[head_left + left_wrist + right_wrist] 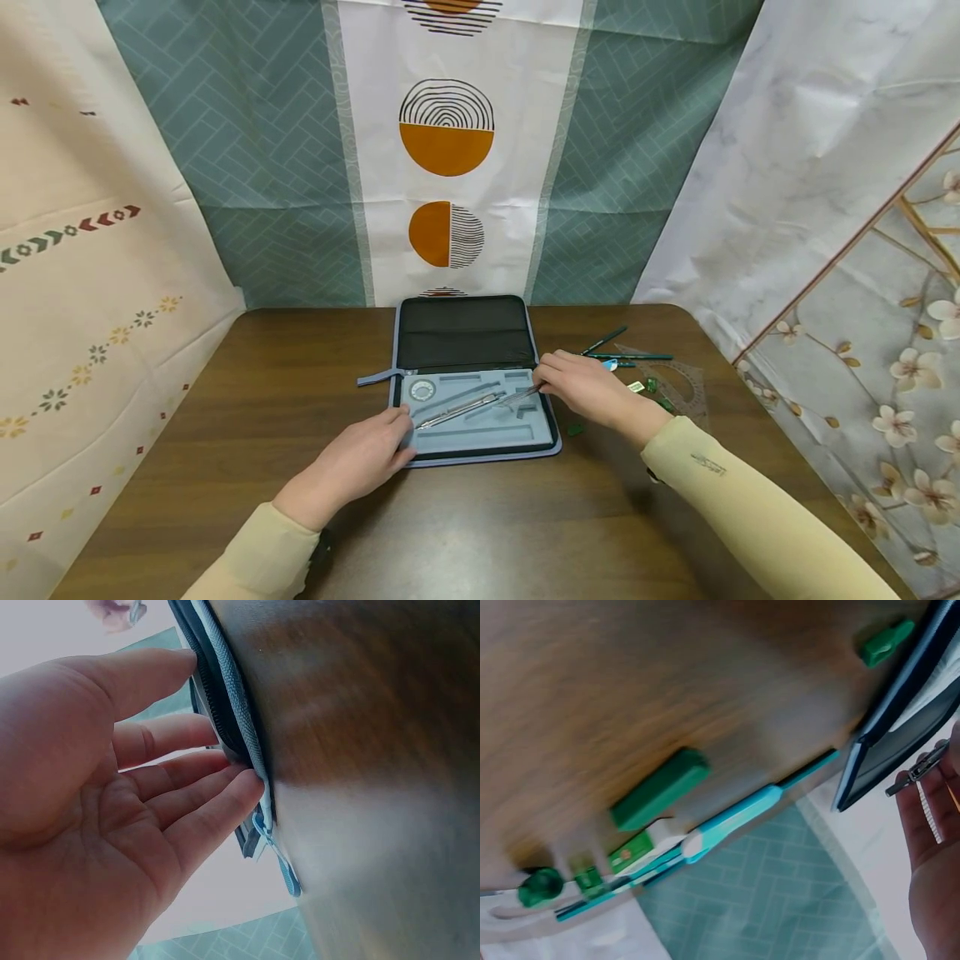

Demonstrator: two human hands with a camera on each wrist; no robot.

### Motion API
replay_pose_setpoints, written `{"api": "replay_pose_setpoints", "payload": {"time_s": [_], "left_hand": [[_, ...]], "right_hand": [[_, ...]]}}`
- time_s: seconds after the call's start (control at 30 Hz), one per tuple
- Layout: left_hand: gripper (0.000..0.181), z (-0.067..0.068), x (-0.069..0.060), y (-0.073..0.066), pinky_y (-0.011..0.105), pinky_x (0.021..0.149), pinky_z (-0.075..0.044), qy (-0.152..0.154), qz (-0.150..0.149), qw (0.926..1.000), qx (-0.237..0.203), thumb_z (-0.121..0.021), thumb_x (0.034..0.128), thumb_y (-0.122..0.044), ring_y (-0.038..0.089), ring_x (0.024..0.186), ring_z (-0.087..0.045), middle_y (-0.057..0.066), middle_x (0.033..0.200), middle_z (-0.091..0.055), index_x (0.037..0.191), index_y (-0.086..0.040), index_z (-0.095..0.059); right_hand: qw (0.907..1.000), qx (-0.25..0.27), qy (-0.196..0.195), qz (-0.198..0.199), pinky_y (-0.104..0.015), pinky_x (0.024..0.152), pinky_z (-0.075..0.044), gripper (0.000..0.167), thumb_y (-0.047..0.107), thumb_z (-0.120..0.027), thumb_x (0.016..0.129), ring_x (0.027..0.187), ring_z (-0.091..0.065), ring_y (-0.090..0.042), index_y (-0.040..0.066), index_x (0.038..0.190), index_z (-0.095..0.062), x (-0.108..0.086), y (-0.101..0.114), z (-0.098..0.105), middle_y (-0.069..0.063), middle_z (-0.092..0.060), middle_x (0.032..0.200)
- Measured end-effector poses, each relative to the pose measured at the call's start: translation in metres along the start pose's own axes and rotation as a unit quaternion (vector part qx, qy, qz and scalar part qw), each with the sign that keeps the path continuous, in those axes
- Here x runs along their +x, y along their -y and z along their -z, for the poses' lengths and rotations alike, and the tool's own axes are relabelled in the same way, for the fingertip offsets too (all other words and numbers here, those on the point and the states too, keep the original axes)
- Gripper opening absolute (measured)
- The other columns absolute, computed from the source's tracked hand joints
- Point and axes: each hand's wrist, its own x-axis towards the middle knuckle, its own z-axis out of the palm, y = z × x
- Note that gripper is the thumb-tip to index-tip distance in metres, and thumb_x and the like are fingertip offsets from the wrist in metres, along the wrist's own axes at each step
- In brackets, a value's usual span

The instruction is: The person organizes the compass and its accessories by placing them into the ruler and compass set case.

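Note:
A zippered case [468,457] lies unfolded on the table, its light-blue tray [468,435] cut with shaped slots. My left hand [369,450] rests against the tray side's left edge, fingers fairly straight; in the left wrist view the fingertips touch the zipper rim [238,697]. A silver compass [457,412] lies slanted across the tray. Over the tray's right side, my right hand [588,385] pinches another slim metal compass [922,766], its thin legs pointing left. A round white disc [422,390] sits in the tray's upper-left slot.
Right of the case lie dark green pencils [637,357], a clear set square [693,387], an eraser [636,387] and small green pieces [575,430]. The right wrist view shows a green block [660,787] and a blue tool [735,821]. Curtains [270,167] hang behind the table.

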Motion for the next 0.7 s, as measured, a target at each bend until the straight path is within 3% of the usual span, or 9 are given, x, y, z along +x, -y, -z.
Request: {"api": "replay_pose_setpoints", "payload": {"time_s": [0.7], "left_hand": [[0.027,0.0,0.0,0.0,0.044,0.086,-0.064,0.002,0.003,1.0,-0.003,-0.087,0.0984,-0.018,0.033,0.113,-0.074,0.028,0.141,-0.068,0.113,-0.001,-0.072]], "right_hand": [[0.9994,0.005,0.036,-0.002,-0.03,0.081,-0.058,0.01,0.015,-0.078,0.105,0.099,-0.063,-0.016,0.016,0.114,-0.073,0.062,0.026,-0.018,0.004,-0.067,0.109]]}}
